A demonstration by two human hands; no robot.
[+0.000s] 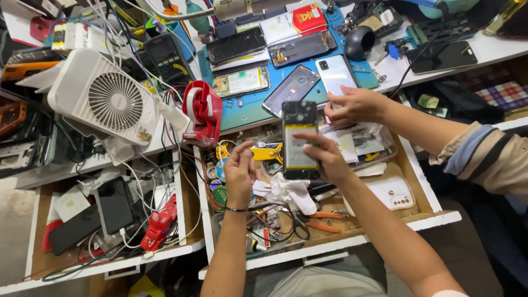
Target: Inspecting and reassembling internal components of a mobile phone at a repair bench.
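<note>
- White desk fan (113, 102): lies tilted on the left end of the bench, grille facing up, with loose cables about it.
- Left drawer (187, 212): pulled open; holds dark phones, a red tool (160, 224) and tangled wires.
- Red tape dispenser (204, 110): stands at the bench edge, between the fan and the blue work mat (250, 113).
- Left hand (240, 171): raised above the middle drawer (423, 206), fingers curled loosely inward with fingertips pinched together; whether they grip anything cannot be told.
- Opened phone (298, 144): back cover off, yellow-edged battery showing; held upright over the middle drawer, just beside the left hand.
- Right hand (329, 159): fingers wrapped round the opened phone's right edge, grasping it.
- White tissue (289, 190): crumpled in the drawer below the phone.
- Another person's hand (356, 104): reaches in from the right in a striped sleeve, resting on a pale blue phone back (336, 74) at the bench edge.
- White phone case (393, 193): lies in the drawer's right part.
</note>
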